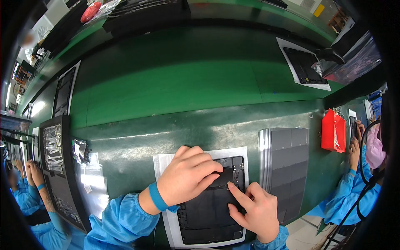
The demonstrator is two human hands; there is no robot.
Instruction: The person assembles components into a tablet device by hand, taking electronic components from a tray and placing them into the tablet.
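Across the whole view spreads a dark green tabletop, curving with the lens, and I order what lies on it from largest to smallest.

Directly below me, at the near edge, lies a black tablet housing, open side up, on a white sheet. Its long axis runs away from me, tilted slightly right at the far end. To its right, just beside the sheet, sits a stack of grey panels. At far left a long black tray holds parts, and a co-worker's blue sleeves show beyond it. A red bin stands at the right, near another person in blue.

My left hand, with a blue wristband, lies curled over the housing's upper left part, fingers bent down and pressing on it; I cannot tell whether anything is pinched beneath them. My right hand rests on the housing's right edge, mostly closed, with the index finger stretched out toward the upper left, its tip touching the housing's inner surface just under the left fingertips. It grips nothing I can see. Both hands sit on the housing; the right fingertip is nearer its centre.
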